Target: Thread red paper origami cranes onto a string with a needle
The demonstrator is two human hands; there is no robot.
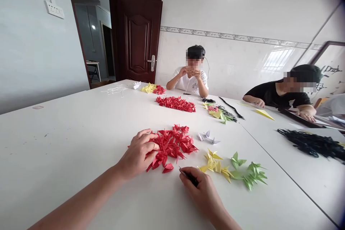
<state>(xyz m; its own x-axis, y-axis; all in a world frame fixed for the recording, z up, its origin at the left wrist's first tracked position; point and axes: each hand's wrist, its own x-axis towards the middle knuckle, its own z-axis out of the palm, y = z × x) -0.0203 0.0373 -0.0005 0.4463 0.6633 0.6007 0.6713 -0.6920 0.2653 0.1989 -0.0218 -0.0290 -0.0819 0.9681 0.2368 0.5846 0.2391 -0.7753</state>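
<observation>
A heap of red folded paper cranes [172, 142] lies in front of me. My left hand [141, 152] rests on the heap's left edge, its fingers apart and touching the cranes; the fingertips are partly hidden among them. Closed around a slim tool with a dark handle [191, 176] is my right hand [201, 188], just below the heap. The tool's thin metal tip points up and left, near a single red crane [168, 168]. Yellow paper cranes [214, 165] lie to the right of that hand, with green paper cranes [253, 174] beyond them. Pale lilac cranes [207, 137] sit behind.
Another red heap [175, 104] lies farther back, before a seated person [192, 75] in white. Black cords [309, 142] and a yellow folded paper [265, 114] are at right, near a person [280, 91] in black. White strings [114, 90] lie at far left. A seam crosses the table [81, 179].
</observation>
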